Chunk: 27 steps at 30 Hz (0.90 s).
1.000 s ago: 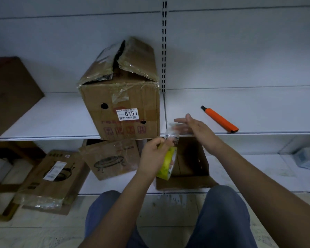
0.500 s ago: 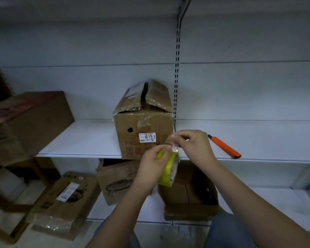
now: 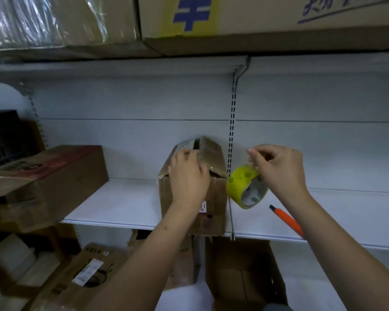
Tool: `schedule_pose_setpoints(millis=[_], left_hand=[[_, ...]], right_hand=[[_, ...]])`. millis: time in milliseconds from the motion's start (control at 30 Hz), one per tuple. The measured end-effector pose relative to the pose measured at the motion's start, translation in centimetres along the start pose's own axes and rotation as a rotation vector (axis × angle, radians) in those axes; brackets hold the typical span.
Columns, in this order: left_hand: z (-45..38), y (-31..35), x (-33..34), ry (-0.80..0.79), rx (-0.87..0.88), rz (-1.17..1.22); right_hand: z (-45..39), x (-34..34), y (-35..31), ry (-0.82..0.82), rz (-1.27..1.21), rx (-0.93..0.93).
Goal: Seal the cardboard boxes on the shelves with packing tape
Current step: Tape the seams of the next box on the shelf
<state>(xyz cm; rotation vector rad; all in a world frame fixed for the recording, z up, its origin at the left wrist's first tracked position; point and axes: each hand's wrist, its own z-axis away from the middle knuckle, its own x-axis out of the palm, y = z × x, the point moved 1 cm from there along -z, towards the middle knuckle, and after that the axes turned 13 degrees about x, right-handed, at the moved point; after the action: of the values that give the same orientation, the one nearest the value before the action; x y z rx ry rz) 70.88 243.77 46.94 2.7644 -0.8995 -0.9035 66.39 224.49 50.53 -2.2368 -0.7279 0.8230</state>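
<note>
Left hand (image 3: 189, 176) is pressed onto the raised top flaps of the cardboard box (image 3: 211, 198) on the middle shelf (image 3: 121, 205); right hand (image 3: 276, 167) is pinched on the pulled tape end, with the yellow tape roll (image 3: 245, 187) hanging beneath, just right of the box. Flaps should be flattened and butted together before tape is laid along the seam, strip kept taut. Orange cutter (image 3: 286, 218) is left within reach on the shelf.

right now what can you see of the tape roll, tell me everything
The tape roll is a yellow-green ring with a pale printed inner core, seemingly plastic packing tape. It hangs tilted in the air, right of the small cardboard box and above the shelf. The right hand holds it from above by curled fingers; the exact grip is unclear.
</note>
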Motion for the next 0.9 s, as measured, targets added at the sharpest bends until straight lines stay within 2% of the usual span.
schedule_pose_setpoints(millis=[67, 133, 200, 267, 367, 500, 633, 700, 767, 900], left_hand=[[-2.1, 1.2, 2.4, -0.207, -0.029, -0.155], [-4.2, 2.2, 4.7, -0.511, -0.082, -0.279], [-5.5, 2.1, 6.6, -0.787, -0.217, -0.333], [-5.9, 1.4, 7.6, -0.956, -0.335, -0.324], [-5.2, 0.3, 7.5, -1.012, -0.290, -0.276], [-4.2, -1.9, 4.8, -1.109, 0.020, -0.166], [-5.4, -5.1, -0.7, -1.333, 0.244, -0.164], [-7.1, -6.0, -3.0, -1.470, 0.239, -0.187], [-8.1, -6.8, -3.7, -1.528, 0.184, -0.191], [-5.8, -6.7, -0.4, -1.384, 0.198, -0.262]], right_hand=[[-1.0, -0.4, 0.5, 0.042, 0.063, -0.023], [-1.8, -0.6, 1.3, 0.071, 0.086, -0.035], [-2.4, -0.6, 2.1, 0.077, 0.098, -0.025], [-2.9, -0.5, 2.9, 0.068, 0.105, -0.003], [-3.5, 0.1, 3.6, 0.053, 0.096, 0.021], [-4.8, 0.1, 3.5, 0.084, 0.020, 0.067], [-5.9, -1.5, 2.3, 0.116, -0.075, 0.063], [-6.5, -2.3, 1.6, 0.116, -0.113, 0.087], [-7.1, -2.8, 0.7, 0.122, -0.130, 0.112], [-8.4, -2.7, -1.1, 0.118, -0.140, 0.102]])
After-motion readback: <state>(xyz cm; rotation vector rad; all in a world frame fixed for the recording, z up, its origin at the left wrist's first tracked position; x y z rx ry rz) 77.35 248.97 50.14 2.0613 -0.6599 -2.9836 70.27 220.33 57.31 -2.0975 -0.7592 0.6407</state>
